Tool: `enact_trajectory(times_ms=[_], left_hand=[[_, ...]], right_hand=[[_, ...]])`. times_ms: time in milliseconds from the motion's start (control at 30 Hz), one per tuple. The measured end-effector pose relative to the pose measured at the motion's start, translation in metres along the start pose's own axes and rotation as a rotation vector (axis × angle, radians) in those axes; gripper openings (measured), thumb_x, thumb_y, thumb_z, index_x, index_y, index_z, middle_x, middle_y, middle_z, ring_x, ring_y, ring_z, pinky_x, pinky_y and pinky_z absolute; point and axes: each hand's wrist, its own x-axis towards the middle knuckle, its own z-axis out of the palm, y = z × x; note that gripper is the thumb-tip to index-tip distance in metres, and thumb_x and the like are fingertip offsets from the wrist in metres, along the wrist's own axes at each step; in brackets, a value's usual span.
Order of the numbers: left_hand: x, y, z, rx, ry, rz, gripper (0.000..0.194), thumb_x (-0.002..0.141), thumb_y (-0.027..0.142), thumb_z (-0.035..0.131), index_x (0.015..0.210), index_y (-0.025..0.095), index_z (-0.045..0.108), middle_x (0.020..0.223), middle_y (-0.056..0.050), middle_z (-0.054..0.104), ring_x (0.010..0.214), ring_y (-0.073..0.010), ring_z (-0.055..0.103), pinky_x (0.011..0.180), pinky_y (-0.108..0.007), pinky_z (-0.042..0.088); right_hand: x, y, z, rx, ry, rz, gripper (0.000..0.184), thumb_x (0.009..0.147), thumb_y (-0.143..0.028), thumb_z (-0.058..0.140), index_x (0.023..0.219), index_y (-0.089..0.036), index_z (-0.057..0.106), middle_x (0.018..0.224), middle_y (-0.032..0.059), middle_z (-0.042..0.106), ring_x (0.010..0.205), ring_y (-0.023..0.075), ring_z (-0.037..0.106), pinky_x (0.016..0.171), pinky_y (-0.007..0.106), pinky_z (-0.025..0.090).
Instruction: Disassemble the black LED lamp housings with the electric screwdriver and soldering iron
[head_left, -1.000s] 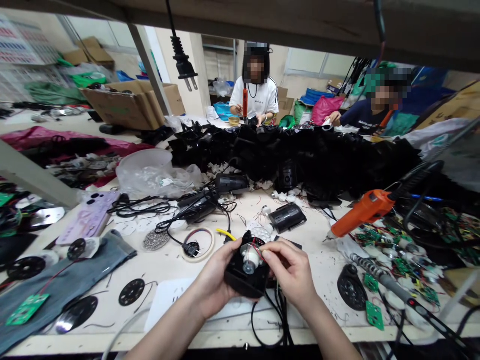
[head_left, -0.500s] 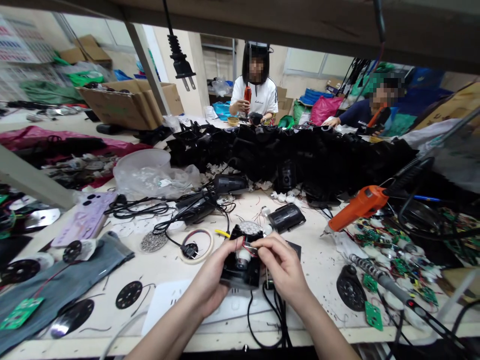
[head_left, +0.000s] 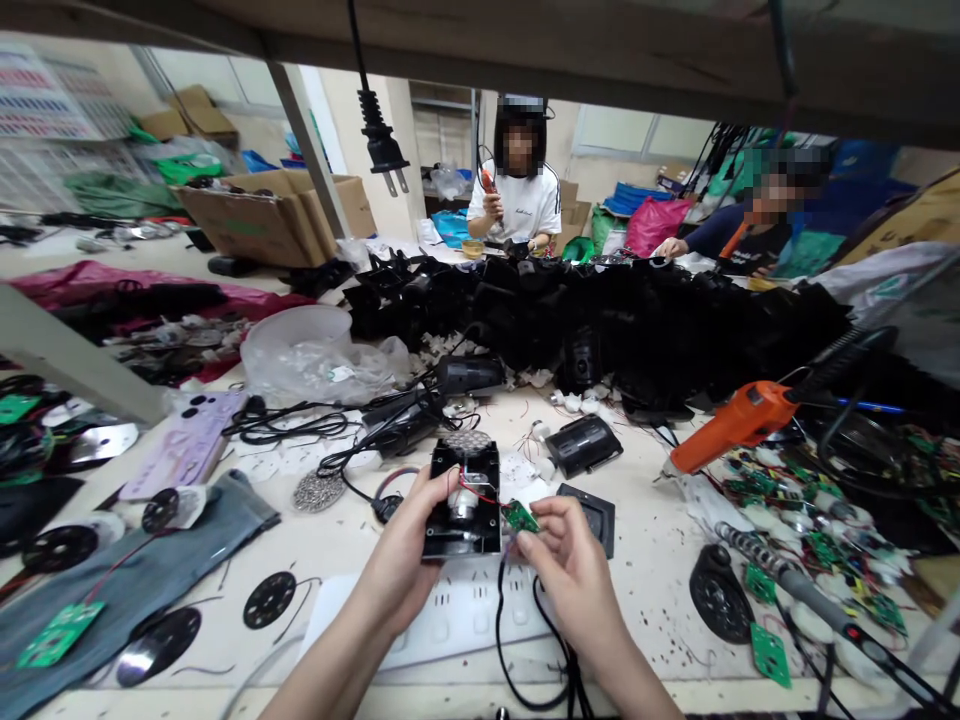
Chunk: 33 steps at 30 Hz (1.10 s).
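My left hand (head_left: 405, 545) grips the left side of an open black plastic housing (head_left: 476, 538), thumb over its edge. Inside the housing sits a white, round-ended part (head_left: 463, 503) with thin red wires, and a round disc of small lenses (head_left: 463, 441) shows at its far end. To the right of the housing, my right hand (head_left: 566, 550) pinches a small green circuit board (head_left: 520, 516) between thumb and fingers. A black cable (head_left: 501, 620) hangs in loops below that hand. Beneath both hands lies a white power strip (head_left: 427, 640).
An orange electric screwdriver (head_left: 731, 428) and a soldering iron (head_left: 795, 580) lie on the right near piled circuit boards (head_left: 847, 510). Black housings (head_left: 600, 310) are heaped at the back. A purple phone (head_left: 184, 445) rests at left. Two people work across the table.
The housing now faces up more openly in my left hand. My right hand has moved from over the housing to its right side, where the green circuit board now shows. The view has shifted slightly.
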Motion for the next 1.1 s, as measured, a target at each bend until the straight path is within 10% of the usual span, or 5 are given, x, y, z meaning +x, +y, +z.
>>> enact_trajectory(times_ms=[267, 600, 1100], left_hand=[[0.002, -0.004, -0.001, 0.115, 0.009, 0.158, 0.050, 0.067, 0.035, 0.080, 0.111, 0.021, 0.063, 0.111, -0.001, 0.071, 0.109, -0.0223, 0.060, 0.085, -0.024, 0.046], [0.001, -0.001, -0.001, 0.122, -0.042, 0.161, 0.046, 0.073, 0.037, 0.075, 0.113, 0.020, 0.060, 0.120, -0.005, 0.066, 0.119, -0.0265, 0.053, 0.089, -0.028, 0.045], [-0.007, -0.015, -0.004, 0.208, -0.182, -0.004, 0.051, 0.079, 0.043, 0.069, 0.125, 0.026, 0.054, 0.117, -0.003, 0.066, 0.104, -0.0223, 0.061, 0.077, -0.026, 0.047]], right_hand=[[0.005, -0.023, -0.005, 0.308, -0.046, 0.248, 0.045, 0.080, -0.050, 0.062, 0.113, -0.024, 0.046, 0.071, -0.0051, 0.053, 0.053, 0.0122, 0.058, 0.047, 0.023, 0.046], [0.001, -0.021, -0.002, -0.656, -0.006, -0.443, 0.021, 0.090, -0.016, 0.048, 0.107, -0.023, 0.058, 0.095, 0.0073, 0.060, 0.085, 0.0204, 0.061, 0.076, 0.033, 0.051], [-0.001, -0.056, 0.005, -0.920, -0.402, -0.662, 0.023, 0.094, -0.012, 0.044, 0.096, -0.016, 0.066, 0.083, 0.0042, 0.050, 0.072, 0.0145, 0.053, 0.063, 0.025, 0.047]])
